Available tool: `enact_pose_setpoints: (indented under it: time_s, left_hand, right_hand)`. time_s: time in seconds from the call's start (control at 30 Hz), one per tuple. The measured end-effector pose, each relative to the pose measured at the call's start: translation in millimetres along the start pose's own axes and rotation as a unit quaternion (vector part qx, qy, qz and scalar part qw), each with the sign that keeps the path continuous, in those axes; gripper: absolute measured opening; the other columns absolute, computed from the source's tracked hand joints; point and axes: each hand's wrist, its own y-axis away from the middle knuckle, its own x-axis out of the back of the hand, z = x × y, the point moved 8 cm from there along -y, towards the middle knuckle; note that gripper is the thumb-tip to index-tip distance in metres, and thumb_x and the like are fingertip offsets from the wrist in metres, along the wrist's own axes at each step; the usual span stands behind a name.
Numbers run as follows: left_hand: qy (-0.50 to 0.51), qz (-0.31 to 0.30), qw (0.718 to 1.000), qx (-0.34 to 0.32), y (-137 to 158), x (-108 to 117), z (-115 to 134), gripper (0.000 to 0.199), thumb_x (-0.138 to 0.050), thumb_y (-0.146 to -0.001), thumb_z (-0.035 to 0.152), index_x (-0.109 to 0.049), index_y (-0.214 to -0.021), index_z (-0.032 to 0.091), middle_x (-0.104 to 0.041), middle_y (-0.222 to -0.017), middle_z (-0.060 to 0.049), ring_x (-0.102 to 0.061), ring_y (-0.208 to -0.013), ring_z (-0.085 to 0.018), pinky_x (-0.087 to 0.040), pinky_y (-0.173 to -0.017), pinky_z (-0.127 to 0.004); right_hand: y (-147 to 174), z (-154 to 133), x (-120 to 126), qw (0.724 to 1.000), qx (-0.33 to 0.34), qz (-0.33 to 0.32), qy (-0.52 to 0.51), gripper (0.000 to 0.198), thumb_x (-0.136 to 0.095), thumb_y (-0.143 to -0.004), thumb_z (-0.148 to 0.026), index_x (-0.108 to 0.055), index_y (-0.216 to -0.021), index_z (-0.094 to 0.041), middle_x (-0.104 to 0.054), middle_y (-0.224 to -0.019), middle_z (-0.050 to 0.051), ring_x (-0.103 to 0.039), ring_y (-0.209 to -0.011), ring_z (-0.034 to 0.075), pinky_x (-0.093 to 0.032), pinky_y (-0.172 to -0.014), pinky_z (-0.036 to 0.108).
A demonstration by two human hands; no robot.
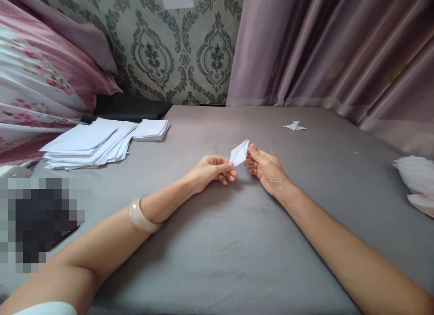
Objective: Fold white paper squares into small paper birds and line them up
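Observation:
A small white folded paper [239, 154], diamond-like with a pointed top, is held up above the grey cloth between my two hands. My left hand [214, 170] pinches its lower left corner between thumb and fingers. At the paper's right edge, my right hand [266, 167] has its thumb and curled fingers closed on it; the exact contact is partly hidden. A pale bangle [140, 218] circles my left forearm. Farther back to the right lies another folded white paper piece [294, 125], with a raised middle and two pointed ends.
A large stack of white paper sheets [81, 145] and a smaller stack [151, 129] lie at the left back. White crumpled material [417, 179] sits at the right edge. Behind the grey surface [203, 251] are a patterned wall [185, 48] and mauve curtains [267, 48].

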Motion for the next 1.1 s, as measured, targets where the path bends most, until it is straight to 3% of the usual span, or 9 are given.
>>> enact_pose_setpoints:
  time_s: [0.17, 0.4, 0.57, 0.7, 0.8, 0.93, 1.1]
  left_hand:
    - [0.026, 0.012, 1.0, -0.005, -0.5, 0.5, 1.9, 0.013, -0.068, -0.082, 0.019, -0.065, -0.086, 0.007, -0.071, -0.078, -0.008, -0.067, -0.065, -0.011, -0.05, -0.055, -0.019]
    - [-0.004, -0.049, 0.998, 0.048, 2.9, -8.2, -6.2, 0.022, -0.074, -0.076, 0.023, -0.065, -0.087, 0.006, -0.071, -0.085, -0.013, -0.069, -0.071, -0.015, -0.053, -0.059, -0.021]
    - [0.005, 0.023, 1.0, 0.009, -0.3, 6.1, 0.5, 0.032, -0.072, -0.079, 0.036, -0.065, -0.09, 0.007, -0.068, -0.082, -0.009, -0.067, -0.072, -0.013, -0.054, -0.062, -0.022]
    - [-0.007, 0.068, 0.997, -0.021, -1.7, 13.8, 6.2, 0.02, -0.072, -0.077, 0.021, -0.065, -0.09, 0.007, -0.065, -0.074, -0.004, -0.06, -0.064, -0.008, -0.048, -0.058, -0.018]
    - [-0.069, 0.094, 0.992, -0.042, -0.9, 18.1, 9.1, 0.02, -0.068, -0.076, 0.014, -0.063, -0.095, 0.009, -0.063, -0.068, -0.002, -0.057, -0.06, -0.007, -0.043, -0.053, -0.018]
    - [-0.18, 0.108, 0.973, -0.092, -0.1, 22.4, 13.4, 0.027, -0.064, -0.079, 0.02, -0.058, -0.104, 0.014, -0.061, -0.066, 0.001, -0.055, -0.059, -0.009, -0.039, -0.05, -0.017]
    - [-0.337, 0.105, 0.926, -0.134, 0.7, 19.4, 18.9, 0.016, -0.054, -0.082, 0.022, -0.067, -0.087, 0.015, -0.062, -0.068, -0.001, -0.054, -0.062, -0.01, -0.039, -0.057, -0.019]
  right_hand:
    - [2.3, 3.3, -2.4, 0.998, 0.022, -0.004, 0.056, 0.037, -0.081, -0.059, -0.048, -0.07, -0.077, -0.018, -0.066, -0.078, 0.002, -0.056, -0.067, 0.011, -0.04, -0.055, 0.022]
    - [0.8, 6.4, 1.4, 0.996, 0.014, -0.005, 0.084, 0.03, -0.076, -0.063, -0.044, -0.07, -0.072, -0.016, -0.061, -0.064, 0.0, -0.052, -0.06, 0.009, -0.04, -0.054, 0.022]
    - [2.1, 5.4, 0.5, 0.988, 0.001, -0.031, 0.153, 0.027, -0.072, -0.067, -0.042, -0.07, -0.071, -0.015, -0.063, -0.066, 0.002, -0.05, -0.057, 0.009, -0.037, -0.049, 0.021]
    - [6.6, 3.3, -8.0, 0.974, 0.01, -0.068, 0.216, 0.027, -0.067, -0.072, -0.041, -0.069, -0.068, -0.015, -0.059, -0.06, 0.001, -0.046, -0.051, 0.007, -0.032, -0.045, 0.02]
    - [6.6, 4.1, -9.5, 0.967, 0.026, -0.059, 0.245, 0.023, -0.064, -0.074, -0.038, -0.067, -0.076, -0.015, -0.06, -0.061, 0.0, -0.047, -0.049, 0.007, -0.033, -0.045, 0.021]
    - [2.6, 7.3, -8.2, 0.957, 0.066, -0.042, 0.28, 0.025, -0.063, -0.075, -0.032, -0.062, -0.097, -0.02, -0.064, -0.068, -0.001, -0.054, -0.05, 0.01, -0.04, -0.049, 0.023]
    - [8.4, 0.4, -18.5, 0.894, 0.15, -0.063, 0.418, 0.015, -0.055, -0.081, -0.026, -0.068, -0.086, -0.022, -0.07, -0.082, 0.001, -0.056, -0.059, 0.012, -0.044, -0.064, 0.028]
